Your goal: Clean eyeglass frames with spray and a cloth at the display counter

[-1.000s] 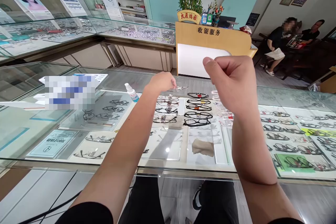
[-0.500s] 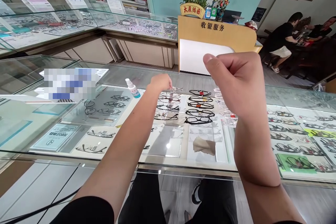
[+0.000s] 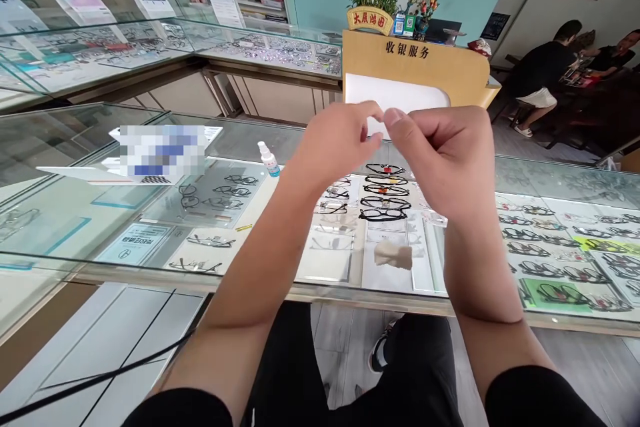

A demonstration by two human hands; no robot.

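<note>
- Two bare hands rise above the glass counter (image 3: 310, 265), both forearms crossing over its front edge; between them lies open air, and the floor shows beyond the far edge.
- The left hand (image 3: 341, 141) has thumb and forefinger spread, a gap showing between; its forefinger tip is just beside the right thumb, contact unclear.
- The right hand (image 3: 447, 159) is curled, thumb pressed to the folded forefinger; whether it pinches something thin, I cannot tell.
- Below and between the hands, on the counter, sit black-framed glasses (image 3: 385, 204) in a column, some with red or orange tags.
- A crumpled beige cloth (image 3: 393, 255) lies nearer the front edge; a white spray bottle (image 3: 269, 159) with blue liquid stands left.
- Beyond are a wooden cashier desk (image 3: 415, 61) and two people at right.
</note>
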